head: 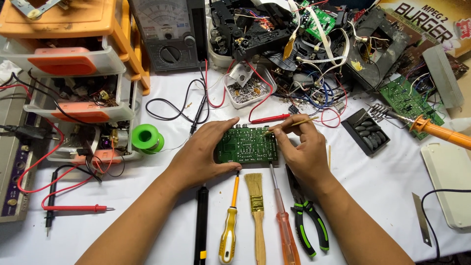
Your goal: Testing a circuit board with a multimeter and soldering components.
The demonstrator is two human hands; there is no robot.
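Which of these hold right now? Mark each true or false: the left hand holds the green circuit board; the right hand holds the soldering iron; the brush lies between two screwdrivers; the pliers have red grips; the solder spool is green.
1. The left hand holds the green circuit board. True.
2. The right hand holds the soldering iron. False: its fingers pinch a thin stick at the board's edge; the iron lies apart to the right.
3. The brush lies between two screwdrivers. True: yellow screwdriver, orange screwdriver.
4. The pliers have red grips. False: black and green.
5. The solder spool is green. True.
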